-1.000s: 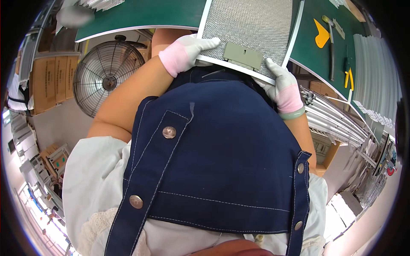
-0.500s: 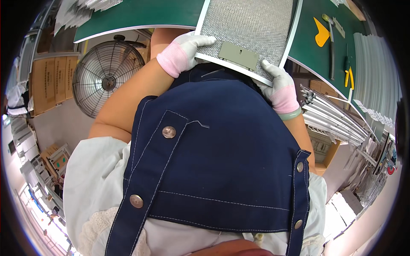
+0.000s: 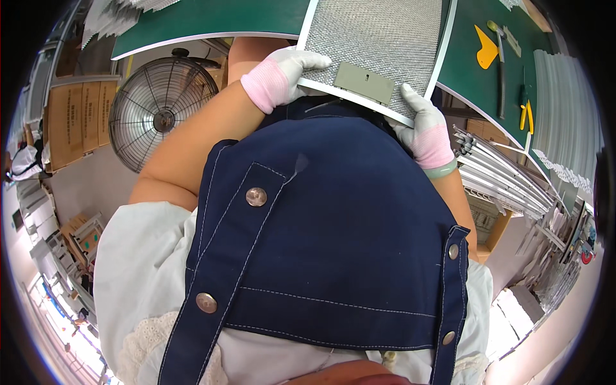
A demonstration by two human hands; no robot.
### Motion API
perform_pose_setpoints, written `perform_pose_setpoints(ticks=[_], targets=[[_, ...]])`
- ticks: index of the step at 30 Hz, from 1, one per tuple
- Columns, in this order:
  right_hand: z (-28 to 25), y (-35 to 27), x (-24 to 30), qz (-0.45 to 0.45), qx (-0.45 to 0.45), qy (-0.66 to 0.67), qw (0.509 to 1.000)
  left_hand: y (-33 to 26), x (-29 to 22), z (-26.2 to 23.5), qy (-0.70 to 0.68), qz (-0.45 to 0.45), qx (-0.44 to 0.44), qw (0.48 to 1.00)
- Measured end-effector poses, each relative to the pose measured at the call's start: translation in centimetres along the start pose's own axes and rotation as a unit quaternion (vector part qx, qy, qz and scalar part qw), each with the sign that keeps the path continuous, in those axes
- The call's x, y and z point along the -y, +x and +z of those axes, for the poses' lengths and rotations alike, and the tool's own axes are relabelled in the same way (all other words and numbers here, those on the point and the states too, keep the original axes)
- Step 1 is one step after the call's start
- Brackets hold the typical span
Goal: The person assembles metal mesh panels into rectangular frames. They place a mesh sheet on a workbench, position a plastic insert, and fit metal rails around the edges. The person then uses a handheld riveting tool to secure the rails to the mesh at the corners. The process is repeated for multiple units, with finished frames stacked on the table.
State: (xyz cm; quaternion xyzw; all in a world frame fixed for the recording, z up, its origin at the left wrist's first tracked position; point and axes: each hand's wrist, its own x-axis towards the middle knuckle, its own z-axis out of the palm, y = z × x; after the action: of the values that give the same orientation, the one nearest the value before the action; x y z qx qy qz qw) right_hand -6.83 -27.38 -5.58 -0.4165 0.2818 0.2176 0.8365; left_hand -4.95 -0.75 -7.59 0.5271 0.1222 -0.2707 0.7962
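A metal mesh filter panel [image 3: 378,38] with a white frame overhangs the near edge of the green table. A flat grey-green plate [image 3: 364,83] sits on the mesh by the frame's near side. My left hand [image 3: 287,72], in a white glove with a pink cuff, grips the near left corner, thumb over the mesh and fingers hidden beneath. My right hand [image 3: 420,125], gloved alike, holds the near right corner with its thumb on top. The panel's far end lies beyond the upper edge of the picture.
On the green table [image 3: 212,22], right of the panel, lie a yellow scraper [image 3: 486,47], a black-handled tool [image 3: 501,77] and yellow-handled pliers [image 3: 526,115]. Pleated sheets [image 3: 564,109] stack at the far right. A round fan [image 3: 163,119] stands left, near cardboard boxes [image 3: 80,119]. Metal strips [image 3: 500,173] lie below the table.
The panel and both hands have shifted very slightly to the right in the picture. Both hands keep their hold on the corners. A thread-like wisp on the apron looks different.
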Motion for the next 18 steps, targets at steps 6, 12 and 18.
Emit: perform_pose_setpoints(ticks=[6,12,18], targets=[[-0.1,-0.8,-0.3,-0.025,0.013,-0.047,0.999,-0.4,-0.7,0.3,-0.061,-0.076,-0.008,0.995],[-3.0,1.3,-0.7,-0.21,-0.05,-0.244,0.945,-1.1,-1.6,-0.2,0.182,0.082,-0.099,0.975],[-3.4,-0.4,1.0,-0.106,0.092,-0.246,0.959,-1.9,-0.6,-2.0,0.206,0.081,0.0,0.975]])
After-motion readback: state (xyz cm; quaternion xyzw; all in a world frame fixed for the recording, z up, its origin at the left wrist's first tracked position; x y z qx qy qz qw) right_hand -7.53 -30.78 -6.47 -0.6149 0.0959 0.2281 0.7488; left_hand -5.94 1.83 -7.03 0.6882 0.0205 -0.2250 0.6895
